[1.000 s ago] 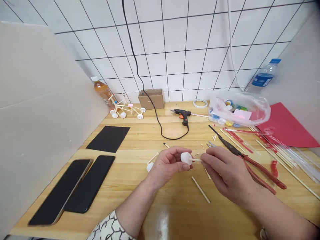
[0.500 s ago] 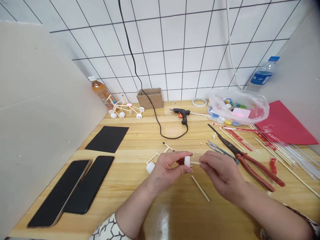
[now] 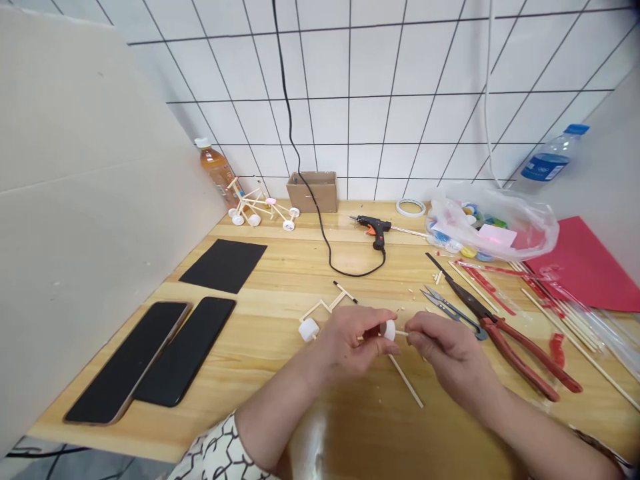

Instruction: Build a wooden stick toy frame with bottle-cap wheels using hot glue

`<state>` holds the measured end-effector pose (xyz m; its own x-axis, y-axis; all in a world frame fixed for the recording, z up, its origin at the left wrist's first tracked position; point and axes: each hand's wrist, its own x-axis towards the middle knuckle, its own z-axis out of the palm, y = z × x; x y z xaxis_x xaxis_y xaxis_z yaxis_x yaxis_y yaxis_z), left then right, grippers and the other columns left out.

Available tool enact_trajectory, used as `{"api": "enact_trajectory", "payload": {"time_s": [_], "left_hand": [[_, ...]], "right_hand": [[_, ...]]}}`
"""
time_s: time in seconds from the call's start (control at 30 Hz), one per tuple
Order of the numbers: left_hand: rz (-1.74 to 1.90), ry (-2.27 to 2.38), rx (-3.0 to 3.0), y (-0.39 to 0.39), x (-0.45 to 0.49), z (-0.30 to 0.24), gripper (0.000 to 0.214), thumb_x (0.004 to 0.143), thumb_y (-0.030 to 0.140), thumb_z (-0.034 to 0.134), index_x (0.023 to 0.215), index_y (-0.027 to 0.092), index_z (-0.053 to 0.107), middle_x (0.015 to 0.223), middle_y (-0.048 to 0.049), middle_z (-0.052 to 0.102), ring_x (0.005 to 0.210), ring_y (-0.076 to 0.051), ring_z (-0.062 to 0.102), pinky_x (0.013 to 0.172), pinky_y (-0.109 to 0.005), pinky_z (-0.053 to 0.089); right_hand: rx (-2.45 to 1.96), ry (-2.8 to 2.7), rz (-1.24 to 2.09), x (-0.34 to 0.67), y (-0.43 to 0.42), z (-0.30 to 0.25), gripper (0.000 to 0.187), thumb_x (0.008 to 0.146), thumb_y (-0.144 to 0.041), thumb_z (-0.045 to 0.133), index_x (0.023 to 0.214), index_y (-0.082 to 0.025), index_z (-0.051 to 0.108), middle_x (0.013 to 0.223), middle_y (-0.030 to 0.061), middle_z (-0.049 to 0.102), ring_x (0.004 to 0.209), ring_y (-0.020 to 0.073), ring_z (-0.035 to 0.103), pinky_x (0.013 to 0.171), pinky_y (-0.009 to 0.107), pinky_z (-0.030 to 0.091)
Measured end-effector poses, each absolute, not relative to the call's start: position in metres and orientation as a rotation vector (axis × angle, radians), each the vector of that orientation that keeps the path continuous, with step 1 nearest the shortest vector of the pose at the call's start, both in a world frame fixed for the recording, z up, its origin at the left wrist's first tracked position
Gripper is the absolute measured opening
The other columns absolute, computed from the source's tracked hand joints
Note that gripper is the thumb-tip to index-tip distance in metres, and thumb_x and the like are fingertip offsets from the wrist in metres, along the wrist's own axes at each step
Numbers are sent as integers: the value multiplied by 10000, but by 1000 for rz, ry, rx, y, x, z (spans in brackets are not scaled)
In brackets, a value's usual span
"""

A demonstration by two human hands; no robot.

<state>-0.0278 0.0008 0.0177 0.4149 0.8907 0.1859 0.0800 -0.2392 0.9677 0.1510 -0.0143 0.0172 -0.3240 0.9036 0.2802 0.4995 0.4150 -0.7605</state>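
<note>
My left hand [image 3: 357, 339] pinches a white bottle cap [image 3: 389, 330] between thumb and fingers. A thin wooden stick [image 3: 401, 333] meets the cap's right side, and my right hand [image 3: 445, 343] grips the stick's other end. Whether the stick passes into the cap I cannot tell. Behind my left hand lies a small stick frame [image 3: 327, 305] with dark tips, partly hidden by the hand. Beside it is another white cap [image 3: 309, 329]. A loose wooden stick [image 3: 407, 382] lies on the table below my hands.
Right of my hands are red-handled pliers [image 3: 500, 327], thread snips [image 3: 453, 312] and several sticks [image 3: 570, 313]. A glue gun [image 3: 375, 229] with a black cord, a cardboard box [image 3: 313, 193] and a bag of caps [image 3: 493, 227] stand behind. Two phones [image 3: 185, 353] and a stick model [image 3: 263, 205] are left.
The camera view has shifted, so the scene sits further right. The cap in my left hand has turned a little, showing more of its face. Both hands keep their grip.
</note>
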Motion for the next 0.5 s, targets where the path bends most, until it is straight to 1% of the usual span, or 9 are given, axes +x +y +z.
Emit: {"api": "enact_trajectory", "payload": {"time_s": [0.07, 0.1, 0.13, 0.2, 0.27, 0.33, 0.4, 0.5], "left_hand": [[983, 836, 1696, -1, -26, 14, 190, 702, 179, 677, 877, 209, 746, 655, -46, 633, 623, -165, 526, 660, -243, 386], [982, 832, 1713, -2, -25, 13, 182, 716, 189, 666, 879, 211, 744, 681, -53, 646, 647, -172, 539, 666, -243, 389], [992, 846, 1697, -3, -25, 12, 184, 735, 217, 654, 899, 209, 737, 710, -55, 656, 657, -172, 548, 661, -242, 396], [999, 861, 1639, -2, -24, 12, 223, 744, 271, 654, 942, 192, 719, 746, -51, 661, 651, -165, 548, 622, -234, 406], [969, 819, 1643, -1, -26, 14, 244, 746, 247, 650, 973, 174, 702, 769, -50, 657, 656, -154, 542, 630, -230, 418], [968, 821, 1645, -1, -27, 16, 292, 718, 229, 678, 1003, 169, 683, 802, -54, 658, 682, -154, 549, 663, -235, 429], [985, 848, 1608, -1, -28, 17, 351, 683, 248, 712, 1022, 174, 662, 821, -56, 659, 701, -157, 560, 669, -238, 435], [998, 826, 1570, -5, -26, 16, 311, 696, 272, 695, 988, 177, 647, 784, -40, 637, 671, -140, 545, 638, -232, 431]], "right_hand": [[-1223, -1832, 1114, 148, -13, 19, 264, 844, -327, 467, 648, -196, 586, 570, -5, 560, 565, 150, 542, 543, 254, 434], [-1224, -1778, 1218, 147, -12, 20, 267, 835, -355, 480, 659, -195, 602, 594, 2, 586, 599, 163, 566, 574, 264, 451], [-1222, -1751, 1246, 146, -11, 21, 262, 826, -367, 495, 670, -195, 616, 618, 7, 605, 625, 172, 580, 595, 269, 458], [-1218, -1792, 1153, 145, -10, 25, 232, 811, -353, 524, 672, -200, 628, 641, 8, 616, 634, 170, 583, 595, 259, 452], [-1199, -1885, 1046, 146, -8, 28, 215, 814, -329, 525, 673, -208, 633, 637, 1, 610, 612, 157, 571, 575, 245, 443], [-1175, -1943, 1028, 148, -7, 31, 216, 827, -317, 513, 678, -214, 631, 637, -6, 607, 606, 151, 567, 582, 242, 452], [-1175, -1955, 1046, 149, -8, 31, 209, 839, -308, 502, 698, -216, 627, 659, -6, 616, 627, 154, 578, 606, 247, 467], [-1135, -1989, 984, 150, -11, 30, 180, 854, -259, 486, 733, -221, 615, 660, -4, 606, 630, 155, 585, 588, 245, 473]]}}
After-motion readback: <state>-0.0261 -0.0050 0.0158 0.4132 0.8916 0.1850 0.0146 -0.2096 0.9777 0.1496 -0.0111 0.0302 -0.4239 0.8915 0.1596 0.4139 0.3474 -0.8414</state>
